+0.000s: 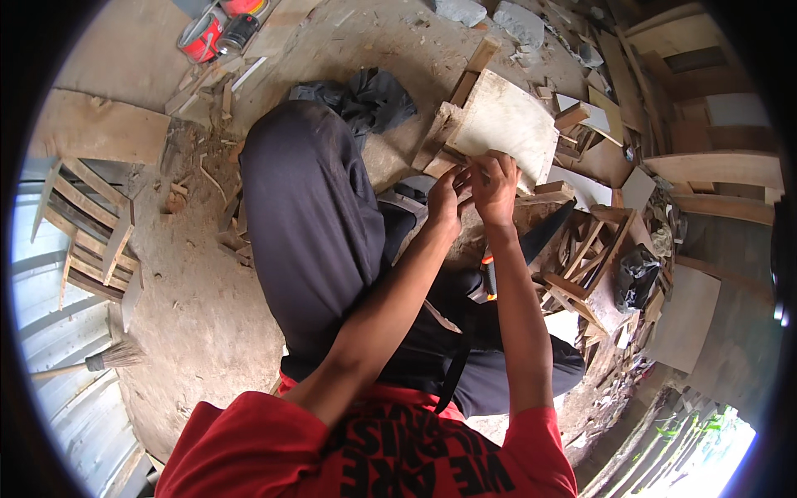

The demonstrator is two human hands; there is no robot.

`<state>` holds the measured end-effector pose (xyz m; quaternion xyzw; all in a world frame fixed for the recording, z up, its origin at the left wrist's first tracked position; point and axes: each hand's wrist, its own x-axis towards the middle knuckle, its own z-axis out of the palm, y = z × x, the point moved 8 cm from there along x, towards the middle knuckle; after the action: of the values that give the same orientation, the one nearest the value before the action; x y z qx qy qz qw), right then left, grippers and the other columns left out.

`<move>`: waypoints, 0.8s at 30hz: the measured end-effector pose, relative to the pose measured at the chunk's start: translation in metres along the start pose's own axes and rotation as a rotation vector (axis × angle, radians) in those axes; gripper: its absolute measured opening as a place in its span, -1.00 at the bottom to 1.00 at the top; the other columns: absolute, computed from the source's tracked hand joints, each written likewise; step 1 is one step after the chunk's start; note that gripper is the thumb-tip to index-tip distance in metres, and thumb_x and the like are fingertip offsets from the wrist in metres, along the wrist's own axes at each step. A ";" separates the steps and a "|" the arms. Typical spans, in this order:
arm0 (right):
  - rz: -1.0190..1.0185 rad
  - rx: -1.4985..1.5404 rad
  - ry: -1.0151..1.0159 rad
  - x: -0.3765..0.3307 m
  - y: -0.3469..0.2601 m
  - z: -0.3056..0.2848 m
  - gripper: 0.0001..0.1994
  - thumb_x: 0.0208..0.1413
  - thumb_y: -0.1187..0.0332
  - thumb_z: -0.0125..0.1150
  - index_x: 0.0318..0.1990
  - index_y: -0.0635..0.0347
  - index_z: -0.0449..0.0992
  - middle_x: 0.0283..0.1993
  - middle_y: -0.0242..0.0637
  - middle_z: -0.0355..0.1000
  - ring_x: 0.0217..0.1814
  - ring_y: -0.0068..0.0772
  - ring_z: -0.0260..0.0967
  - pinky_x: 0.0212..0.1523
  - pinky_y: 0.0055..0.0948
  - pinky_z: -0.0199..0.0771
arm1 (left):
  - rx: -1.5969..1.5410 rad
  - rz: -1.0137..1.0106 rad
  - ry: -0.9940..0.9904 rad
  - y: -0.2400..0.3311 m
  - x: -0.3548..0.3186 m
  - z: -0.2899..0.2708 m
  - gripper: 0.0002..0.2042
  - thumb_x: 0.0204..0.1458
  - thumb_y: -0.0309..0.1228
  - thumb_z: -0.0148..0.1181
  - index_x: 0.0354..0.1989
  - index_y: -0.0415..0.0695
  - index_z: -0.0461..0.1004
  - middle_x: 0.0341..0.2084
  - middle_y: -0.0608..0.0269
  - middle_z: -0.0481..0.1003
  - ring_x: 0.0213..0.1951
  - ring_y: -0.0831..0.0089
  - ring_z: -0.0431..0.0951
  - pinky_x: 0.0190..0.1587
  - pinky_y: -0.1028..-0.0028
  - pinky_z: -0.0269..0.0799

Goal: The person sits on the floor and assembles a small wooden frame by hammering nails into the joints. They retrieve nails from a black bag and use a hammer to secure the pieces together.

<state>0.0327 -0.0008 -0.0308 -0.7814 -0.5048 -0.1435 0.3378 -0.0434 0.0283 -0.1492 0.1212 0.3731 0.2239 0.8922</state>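
Observation:
A pale, roughly square wooden board (508, 124) lies on wooden pieces in front of me, slightly right of centre. My left hand (446, 197) is at the board's near edge, its fingers closed and bent inward. Right beside it, my right hand (496, 187) has thumb and fingers pinched together at the same edge. The fingertips of both hands nearly meet; whatever is between them is too small and covered to make out. Close to my right forearm is a handsaw with a dark blade (548, 235) and an orange-and-black handle (490, 275), partly hidden by the arm.
Wooden frames (585, 261) and offcuts are heaped at the right. A black plastic bag (369, 104) lies beyond my raised left knee. Red cans (199, 37) stand at the far left. Slatted wooden pieces (91, 220) and a broom (116, 357) are along the left wall.

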 end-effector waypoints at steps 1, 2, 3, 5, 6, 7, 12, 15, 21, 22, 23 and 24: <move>0.014 0.045 0.031 0.003 -0.002 -0.008 -0.87 0.04 0.47 0.36 -0.25 0.05 0.58 -0.17 -0.31 0.48 -0.12 -0.16 0.42 -0.08 -0.20 0.31 | 0.010 0.025 0.056 0.002 -0.001 -0.004 -0.67 0.27 -0.20 0.03 0.13 -0.04 0.43 -0.02 0.36 0.52 -0.01 0.48 0.48 -0.05 0.34 0.43; 0.029 0.088 0.064 0.005 -0.004 -0.017 -0.87 0.04 0.48 0.36 -0.25 0.07 0.59 -0.18 -0.29 0.50 -0.14 -0.15 0.44 -0.10 -0.22 0.33 | 0.022 0.049 0.110 0.002 -0.004 -0.007 -0.70 0.26 -0.22 0.07 0.08 -0.04 0.47 -0.09 0.38 0.55 -0.09 0.50 0.50 -0.13 0.38 0.45; 0.116 0.175 0.064 0.004 0.000 -0.023 -0.88 0.06 0.49 0.37 -0.25 0.10 0.59 -0.21 -0.30 0.52 -0.19 -0.23 0.46 -0.14 -0.28 0.35 | 0.036 0.072 0.163 0.003 -0.007 -0.010 -0.74 0.24 -0.25 0.11 0.03 -0.04 0.51 -0.16 0.41 0.57 -0.17 0.51 0.53 -0.21 0.41 0.48; 0.293 0.333 0.083 -0.001 0.010 -0.047 -0.90 0.10 0.50 0.37 -0.24 0.17 0.60 -0.28 -0.32 0.57 -0.28 -0.38 0.49 -0.23 -0.40 0.38 | 0.150 0.156 0.147 0.006 -0.015 -0.007 -0.75 0.22 -0.31 0.15 0.02 -0.07 0.53 -0.21 0.39 0.58 -0.22 0.50 0.53 -0.21 0.43 0.48; 0.433 0.490 0.110 -0.010 0.022 -0.055 -0.92 0.12 0.50 0.37 -0.24 0.19 0.60 -0.30 -0.35 0.57 -0.30 -0.48 0.46 -0.26 -0.47 0.37 | 0.208 0.197 0.134 0.006 -0.020 -0.005 -0.76 0.21 -0.34 0.17 0.01 -0.09 0.55 -0.23 0.37 0.59 -0.24 0.50 0.53 -0.22 0.44 0.48; 0.569 0.650 0.145 -0.023 0.034 -0.064 -0.92 0.14 0.49 0.37 -0.23 0.22 0.60 -0.32 -0.38 0.57 -0.32 -0.57 0.44 -0.28 -0.53 0.36 | 0.208 0.199 0.118 0.004 -0.028 0.005 -0.79 0.17 -0.39 0.23 -0.04 -0.10 0.60 -0.25 0.36 0.59 -0.25 0.52 0.53 -0.23 0.46 0.47; 0.857 0.911 0.566 -0.089 0.066 -0.129 -0.90 0.19 0.47 0.36 -0.25 0.29 0.56 -0.35 -0.47 0.53 -0.34 -0.76 0.36 -0.31 -0.71 0.32 | 0.384 0.084 -0.248 -0.041 -0.076 0.079 -0.64 0.14 -0.24 0.35 0.06 -0.13 0.57 -0.12 0.29 0.58 -0.14 0.50 0.52 -0.11 0.43 0.42; 0.839 0.725 0.758 -0.129 0.067 -0.163 -0.87 0.20 0.45 0.36 -0.21 0.30 0.53 -0.32 -0.41 0.53 -0.32 -0.71 0.41 -0.29 -0.66 0.40 | 0.409 -0.067 -0.311 -0.078 -0.105 0.115 -0.63 0.16 -0.23 0.34 0.07 -0.16 0.56 -0.10 0.27 0.57 -0.12 0.51 0.50 -0.14 0.43 0.45; 0.897 0.668 0.779 -0.205 0.085 -0.174 -0.79 0.22 0.44 0.33 -0.07 0.33 0.53 -0.22 -0.29 0.57 -0.16 -0.56 0.51 -0.12 -0.54 0.50 | 0.579 -0.199 -0.376 -0.147 -0.092 0.118 -0.68 0.13 -0.28 0.38 0.01 -0.12 0.55 -0.20 0.39 0.51 -0.16 0.57 0.46 -0.19 0.48 0.50; 0.867 0.518 0.699 -0.211 0.096 -0.182 -0.76 0.21 0.42 0.34 -0.03 0.32 0.53 -0.21 -0.29 0.58 -0.12 -0.53 0.51 -0.07 -0.48 0.50 | 0.618 -0.186 -0.337 -0.148 -0.089 0.113 -0.69 0.13 -0.28 0.38 0.01 -0.10 0.56 -0.20 0.42 0.51 -0.14 0.57 0.46 -0.18 0.49 0.49; 0.773 0.372 0.628 -0.208 0.099 -0.197 -0.70 0.23 0.40 0.33 0.05 0.34 0.51 -0.09 -0.34 0.54 -0.08 -0.58 0.45 -0.07 -0.58 0.42 | 0.631 -0.162 -0.288 -0.143 -0.086 0.110 -0.72 0.15 -0.27 0.36 -0.01 -0.06 0.56 -0.21 0.46 0.50 -0.13 0.56 0.45 -0.20 0.51 0.48; 0.805 0.219 0.620 -0.213 0.105 -0.210 -0.58 0.18 0.33 0.39 0.12 0.32 0.44 -0.01 -0.21 0.51 0.01 -0.43 0.45 0.04 -0.46 0.40 | 0.575 -0.166 -0.260 -0.139 -0.077 0.101 -0.67 0.16 -0.25 0.34 0.04 -0.08 0.52 -0.15 0.40 0.52 -0.09 0.51 0.51 -0.13 0.49 0.52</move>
<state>0.0548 -0.3168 -0.0384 -0.7943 -0.0524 -0.1734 0.5799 0.0243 -0.1350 -0.0858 0.3651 0.3127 0.0187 0.8767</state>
